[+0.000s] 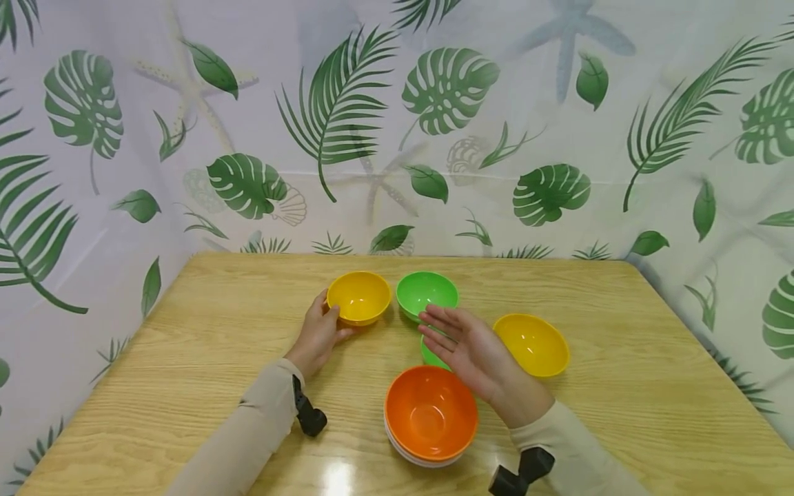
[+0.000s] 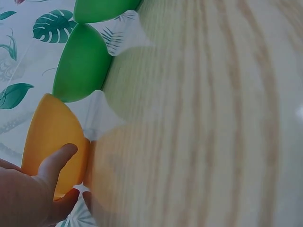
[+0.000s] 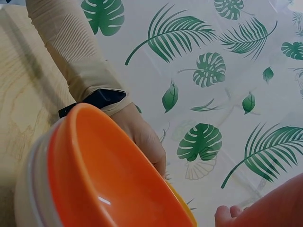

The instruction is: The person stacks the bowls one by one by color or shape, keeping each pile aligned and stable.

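- head view: the left hand (image 1: 318,337) holds the left yellow bowl (image 1: 360,297) by its left side, thumb at the near rim.
- that bowl stands upright on the table (image 1: 633,386), just left of the far green bowl (image 1: 423,291).
- the right hand (image 1: 480,348) is spread flat and holds nothing, fingers straight, palm turned toward the left.
- its fingers lie across the view of the near green bowl (image 1: 428,356), hiding most of it; whether they touch it, i cannot tell.
- the right yellow bowl (image 1: 532,346) sits upright just beyond the right hand, partly behind it.
- nearest the person, the orange bowl (image 1: 431,413) rests on white bowlware (image 1: 428,461); how many pieces, i cannot tell.
- left wrist view: the thumb lies against the outside of the left yellow bowl, with both green bowls in a row past it.
- right wrist view: the orange bowl fills the foreground, the left sleeve (image 3: 75,52) behind it.
- a leaf-printed cloth (image 1: 372,172) hangs behind the table.
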Available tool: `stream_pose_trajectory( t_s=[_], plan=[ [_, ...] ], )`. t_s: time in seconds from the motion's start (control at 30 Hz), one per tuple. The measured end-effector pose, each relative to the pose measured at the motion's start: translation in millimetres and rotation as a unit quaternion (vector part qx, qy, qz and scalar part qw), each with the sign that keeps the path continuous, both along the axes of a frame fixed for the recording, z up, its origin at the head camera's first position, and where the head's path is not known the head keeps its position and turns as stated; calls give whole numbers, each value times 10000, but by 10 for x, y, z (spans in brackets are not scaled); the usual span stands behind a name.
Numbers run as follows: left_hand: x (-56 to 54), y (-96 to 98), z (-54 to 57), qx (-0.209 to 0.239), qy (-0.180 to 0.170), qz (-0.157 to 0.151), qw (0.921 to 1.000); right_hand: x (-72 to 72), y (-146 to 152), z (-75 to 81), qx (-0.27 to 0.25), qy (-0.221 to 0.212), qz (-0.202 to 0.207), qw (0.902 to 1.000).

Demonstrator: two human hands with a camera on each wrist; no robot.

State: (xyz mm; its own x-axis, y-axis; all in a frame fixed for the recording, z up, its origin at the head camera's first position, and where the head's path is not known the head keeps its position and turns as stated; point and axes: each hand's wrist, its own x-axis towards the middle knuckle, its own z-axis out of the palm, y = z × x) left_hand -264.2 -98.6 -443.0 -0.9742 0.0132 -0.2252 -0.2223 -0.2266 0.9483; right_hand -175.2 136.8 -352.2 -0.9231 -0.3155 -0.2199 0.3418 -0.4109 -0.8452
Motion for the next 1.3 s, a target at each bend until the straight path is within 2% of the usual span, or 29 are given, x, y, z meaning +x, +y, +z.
stream_pose_trajectory(
  t_s=[0.27,0.53,0.97,1.3],
  plan=[
    [33,-75,18,23,37,54,10000,18,-21,-3,82,4,17,10000],
    [98,-53,105,-114,79,28,9999,16,-8,-24,6,-31,16,10000],
    [253,12,277,132,679,-290,9972,3,-14,-42,-190,-30,-90,9998],
    [314,63,328,103,706,-368,9968,-1,-8,-54,-210,13,-92,9997]
  ],
)
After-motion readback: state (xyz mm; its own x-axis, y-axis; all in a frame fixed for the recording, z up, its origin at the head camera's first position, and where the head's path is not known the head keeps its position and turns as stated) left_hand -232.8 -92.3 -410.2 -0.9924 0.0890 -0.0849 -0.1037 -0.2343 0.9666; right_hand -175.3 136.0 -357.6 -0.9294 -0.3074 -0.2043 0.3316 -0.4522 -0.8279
